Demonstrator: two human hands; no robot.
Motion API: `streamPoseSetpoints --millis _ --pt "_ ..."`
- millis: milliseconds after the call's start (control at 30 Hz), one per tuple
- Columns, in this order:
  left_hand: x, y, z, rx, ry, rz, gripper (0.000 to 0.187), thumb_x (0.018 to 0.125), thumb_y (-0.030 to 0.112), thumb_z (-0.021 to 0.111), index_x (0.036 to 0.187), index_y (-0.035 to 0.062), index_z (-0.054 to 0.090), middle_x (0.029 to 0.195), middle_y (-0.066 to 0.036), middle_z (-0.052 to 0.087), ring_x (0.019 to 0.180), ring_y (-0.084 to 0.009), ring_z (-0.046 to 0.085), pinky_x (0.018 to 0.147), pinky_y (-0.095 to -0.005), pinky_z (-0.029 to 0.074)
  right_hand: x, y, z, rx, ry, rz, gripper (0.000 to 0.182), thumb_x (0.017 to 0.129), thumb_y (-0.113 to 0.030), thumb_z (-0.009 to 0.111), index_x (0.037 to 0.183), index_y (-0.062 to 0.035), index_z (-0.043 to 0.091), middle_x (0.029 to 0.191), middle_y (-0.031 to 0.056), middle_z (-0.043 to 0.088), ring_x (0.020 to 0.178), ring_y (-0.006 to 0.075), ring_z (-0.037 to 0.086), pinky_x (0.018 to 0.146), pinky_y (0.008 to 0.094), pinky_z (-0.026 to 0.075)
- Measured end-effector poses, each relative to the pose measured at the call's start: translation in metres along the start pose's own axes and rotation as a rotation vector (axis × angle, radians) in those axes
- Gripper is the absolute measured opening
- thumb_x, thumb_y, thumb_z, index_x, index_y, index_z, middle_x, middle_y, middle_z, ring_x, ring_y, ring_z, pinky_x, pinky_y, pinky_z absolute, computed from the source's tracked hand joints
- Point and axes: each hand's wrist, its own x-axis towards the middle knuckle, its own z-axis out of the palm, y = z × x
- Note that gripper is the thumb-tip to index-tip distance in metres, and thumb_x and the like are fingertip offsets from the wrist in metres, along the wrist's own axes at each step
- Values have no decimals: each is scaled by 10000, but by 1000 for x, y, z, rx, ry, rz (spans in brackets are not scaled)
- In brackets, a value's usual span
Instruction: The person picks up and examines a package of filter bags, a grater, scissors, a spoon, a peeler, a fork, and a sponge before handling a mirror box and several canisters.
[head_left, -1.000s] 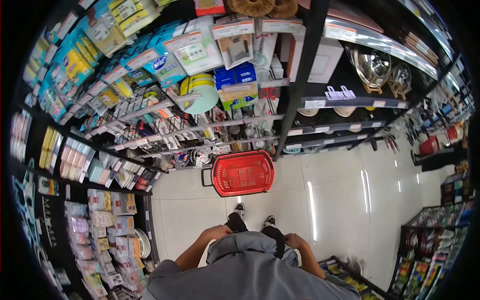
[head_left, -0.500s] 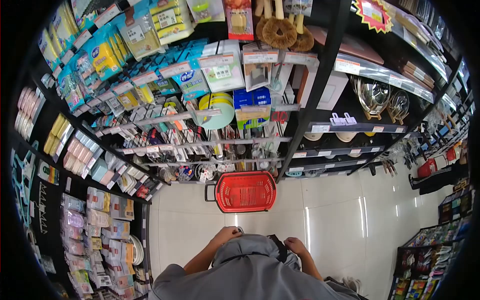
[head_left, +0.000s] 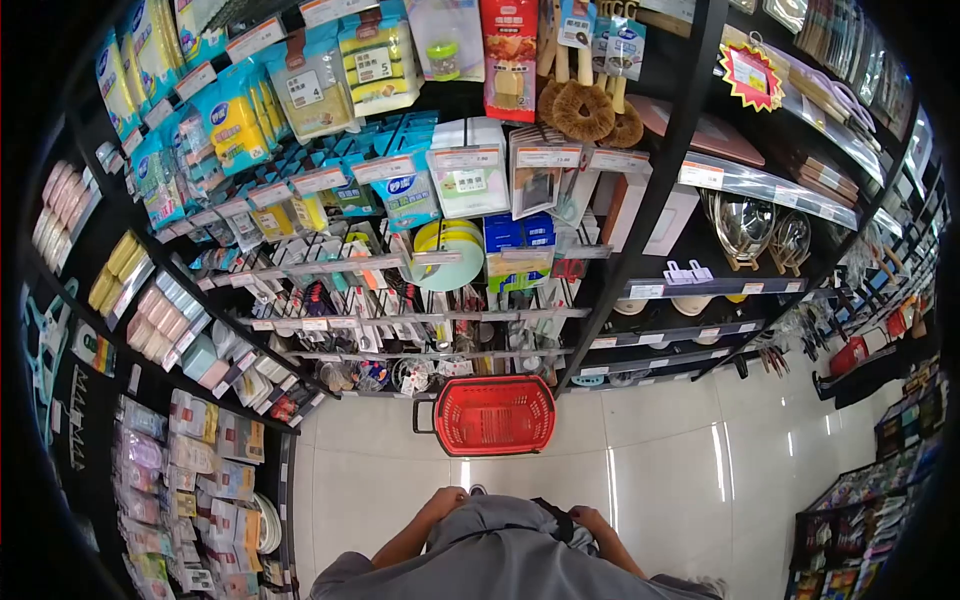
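Note:
My left hand is low in the view, at the left side of the grey clothing on my body. Its fingers look curled in, and what they close on, if anything, is hidden. Close to a dark strap or fold at my waist is my right hand, also with bent fingers whose tips do not show. Ahead of both hands, apart from them, a red shopping basket with a dark handle at its left stands on the floor by the shelf foot.
A shelf rack ahead carries packaged sponges and cloths, brown-headed brushes and a round green-and-yellow item. Metal strainers sit on the right shelves. Hanging packets line the left side. Pale tiled floor lies around me.
The view has tilted up, so shelves, basket and hands all sit lower in the picture. Both hands stay beside my waist, and the basket remains in place on the floor.

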Motion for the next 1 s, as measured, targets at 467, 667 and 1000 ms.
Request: streamPoseSetpoints --millis 467,667,1000 --pt "6 -17 28 102 81 25 234 716 284 611 767 58 637 790 -146 630 765 -281 611 687 -385 485 39 -24 -37 8 325 87 264 715 -287 663 772 -30 666 699 133 646 653 208 640 608 331 507" --pt "-11 -58 12 86 348 -84 270 728 334 625 789 73 661 768 -117 641 742 -274 617 690 -372 490 74 -57 36 -70 257 -83 301 738 -336 657 794 -41 654 748 141 643 707 264 639 650 364 500" --pt "-30 -111 29 -26 295 -325 309 683 360 616 813 83 666 811 -120 650 761 -271 624 703 -358 495 97 -59 26 -187 350 23 279 707 -299 678 788 -33 656 757 158 645 705 271 637 647 358 502"
